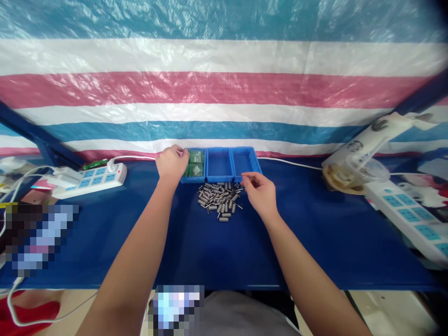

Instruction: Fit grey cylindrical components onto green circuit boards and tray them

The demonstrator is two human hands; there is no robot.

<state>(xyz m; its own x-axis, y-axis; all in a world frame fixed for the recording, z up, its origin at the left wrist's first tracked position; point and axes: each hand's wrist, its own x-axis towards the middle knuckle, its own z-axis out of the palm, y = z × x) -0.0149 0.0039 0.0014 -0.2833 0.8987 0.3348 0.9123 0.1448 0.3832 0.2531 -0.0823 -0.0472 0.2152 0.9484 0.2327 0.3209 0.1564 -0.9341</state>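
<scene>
Three blue bins stand side by side at the back of the blue table. The left bin [194, 179] holds green packets [196, 163] with pale labels. The middle bin [220, 179] and right bin [257, 163] show bare floors. My left hand [172, 163] is closed at the left bin's far left corner, its fingers curled over the rim. In front of the bins lies a heap of small grey metal cylinders and thin pins [221, 198]. My right hand [261, 191] is beside the heap, fingertips pinched at the right bin's front corner; anything between them is hidden.
White power strips lie at the left [98, 179] and right [409, 210]. A plastic cup [364, 170] and white paper bag [360, 140] stand back right. A striped sheet [224, 88] hangs behind. A blurred-out device [45, 238] lies at left; a white cable [290, 162] runs along the back.
</scene>
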